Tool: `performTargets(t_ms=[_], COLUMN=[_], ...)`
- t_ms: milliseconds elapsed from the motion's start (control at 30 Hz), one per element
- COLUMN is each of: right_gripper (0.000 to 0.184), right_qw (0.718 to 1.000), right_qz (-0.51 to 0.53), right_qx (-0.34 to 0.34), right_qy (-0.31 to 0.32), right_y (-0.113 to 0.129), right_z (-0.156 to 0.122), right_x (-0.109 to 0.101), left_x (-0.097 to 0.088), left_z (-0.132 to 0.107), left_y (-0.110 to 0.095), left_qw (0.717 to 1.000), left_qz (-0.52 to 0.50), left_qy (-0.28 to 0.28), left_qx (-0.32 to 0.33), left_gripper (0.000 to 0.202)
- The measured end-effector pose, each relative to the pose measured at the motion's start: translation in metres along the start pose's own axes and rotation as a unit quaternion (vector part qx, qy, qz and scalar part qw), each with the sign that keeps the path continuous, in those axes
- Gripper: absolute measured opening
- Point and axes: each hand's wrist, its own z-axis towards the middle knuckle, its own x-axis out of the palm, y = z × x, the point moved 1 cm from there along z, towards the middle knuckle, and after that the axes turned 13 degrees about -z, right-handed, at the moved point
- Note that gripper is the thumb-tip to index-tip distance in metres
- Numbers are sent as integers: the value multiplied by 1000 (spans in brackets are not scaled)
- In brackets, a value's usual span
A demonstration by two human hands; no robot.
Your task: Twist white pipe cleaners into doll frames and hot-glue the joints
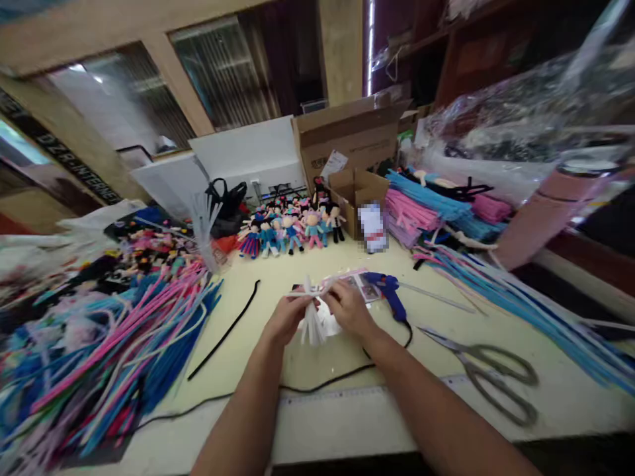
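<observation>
Between my two hands is a small bundle of white pipe cleaners (313, 327), its loose ends fanned downward over the table. My left hand (290, 316) pinches the bundle's left side near the top. On the right, my right hand (347, 305) has its fingers closed on a white strand that crosses the bundle. Just beyond my right hand lies a blue hot glue gun (389, 287), its black cord running toward me under my forearms. A printed card (366, 288) lies partly hidden behind my right hand.
Large scissors (476, 367) lie at the right. A black pipe cleaner (223, 330) rests left of my hands. Colourful pipe cleaner piles (163, 330) cover the left side, with more blue ones (516, 304) at right. Small dolls (292, 228) stand at the back beside a cardboard box (347, 192).
</observation>
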Motion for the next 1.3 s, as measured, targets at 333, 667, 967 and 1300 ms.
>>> performTargets(t_ms=[333, 667, 967, 1300], right_gripper=[17, 18, 18, 25], right_qw=[946, 929, 939, 889], right_qz=[221, 263, 231, 346], right_qx=[218, 251, 230, 270], right_qy=[91, 67, 106, 135], right_y=[-15, -12, -14, -12], right_z=[1, 3, 4, 3], right_x=[13, 14, 9, 11], left_x=[-5, -3, -7, -4], left_z=[-1, -3, -4, -7], left_y=[0, -3, -7, -14], left_qw=[996, 983, 974, 949], left_qz=[61, 144, 185, 244], left_qy=[16, 16, 16, 30], left_qx=[62, 111, 134, 195], left_gripper=[17, 19, 21, 17])
